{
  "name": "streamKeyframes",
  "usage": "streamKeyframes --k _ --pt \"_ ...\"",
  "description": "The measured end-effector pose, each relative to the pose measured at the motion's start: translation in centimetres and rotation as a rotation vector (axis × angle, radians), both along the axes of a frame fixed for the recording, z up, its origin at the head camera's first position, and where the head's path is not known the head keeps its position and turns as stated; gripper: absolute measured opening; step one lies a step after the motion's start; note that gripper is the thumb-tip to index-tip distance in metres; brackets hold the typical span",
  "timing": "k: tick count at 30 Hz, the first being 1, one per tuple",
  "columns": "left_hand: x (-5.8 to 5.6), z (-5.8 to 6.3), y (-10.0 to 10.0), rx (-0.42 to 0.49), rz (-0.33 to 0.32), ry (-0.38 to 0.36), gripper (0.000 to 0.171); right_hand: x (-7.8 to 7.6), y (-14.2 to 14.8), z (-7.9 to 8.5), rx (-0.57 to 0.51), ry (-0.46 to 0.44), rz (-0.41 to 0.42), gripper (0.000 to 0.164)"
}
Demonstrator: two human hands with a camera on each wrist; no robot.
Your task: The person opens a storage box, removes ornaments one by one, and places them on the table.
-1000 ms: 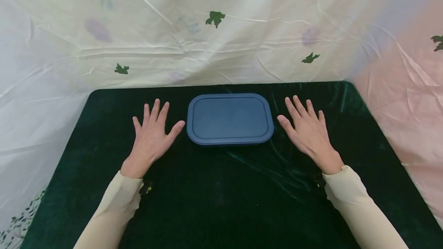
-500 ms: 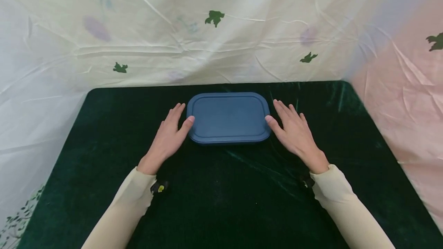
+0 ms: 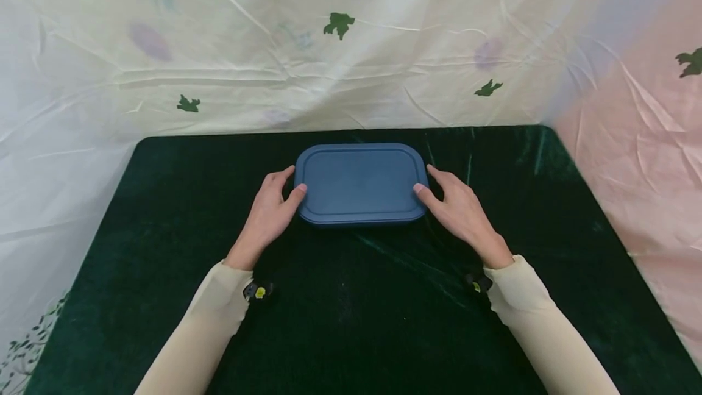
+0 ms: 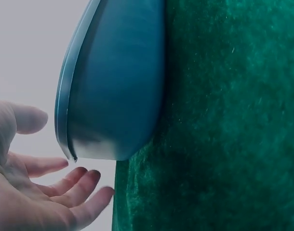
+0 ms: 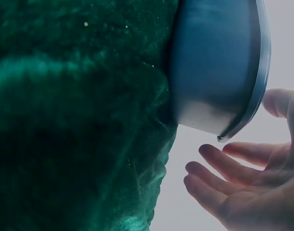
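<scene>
Desk (image 3: pixel 340 346) in the head view is wearing dark green cloth (image 3: pixel 164 200) and carrying a blue lidded container (image 3: pixel 362 185), which is lying flat near the far edge. The person's left hand (image 3: pixel 270 209) is flanking its left end and the right hand (image 3: pixel 459 209) its right end, both thumbs overlapping the lid's rim from this angle. Pale sleeves (image 3: pixel 194 322) are covering the arms. Behind, a pale backdrop (image 3: pixel 230 23) is hanging in creases, showing green patches (image 3: pixel 339 25).

In the left wrist view, the left hand is spreading loosely, its thumb standing just beside the rim with a gap showing, its fingers reaching near the container's end.

In the right wrist view, the right hand is also holding its fingers relaxed and apart, just beside the container's end; whether the thumb is touching the rim, I cannot tell.
</scene>
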State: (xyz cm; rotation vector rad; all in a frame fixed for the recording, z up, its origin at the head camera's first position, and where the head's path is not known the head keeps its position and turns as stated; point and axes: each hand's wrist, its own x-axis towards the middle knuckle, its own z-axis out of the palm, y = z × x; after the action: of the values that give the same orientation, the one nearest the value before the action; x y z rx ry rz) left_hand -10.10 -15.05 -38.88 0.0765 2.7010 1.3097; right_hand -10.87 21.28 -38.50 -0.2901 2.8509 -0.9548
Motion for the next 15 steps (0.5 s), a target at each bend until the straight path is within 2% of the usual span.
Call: streamKeyframes --k 5,10,15 --pt "-0.02 -0.18 0.25 0.019 0.039 0.016 0.059 -0.18 0.05 -0.47 -0.041 0.022 -0.014 0.070" --pt "0.12 -0.43 0.34 -0.008 0.078 0.033 0.055 -0.24 0.12 -0.84 -0.056 0.037 -0.023 0.064" --pt "0.24 -0.68 0.35 -0.004 0.089 0.045 0.053 -0.09 -0.01 -0.92 -0.068 0.061 -0.031 0.060"
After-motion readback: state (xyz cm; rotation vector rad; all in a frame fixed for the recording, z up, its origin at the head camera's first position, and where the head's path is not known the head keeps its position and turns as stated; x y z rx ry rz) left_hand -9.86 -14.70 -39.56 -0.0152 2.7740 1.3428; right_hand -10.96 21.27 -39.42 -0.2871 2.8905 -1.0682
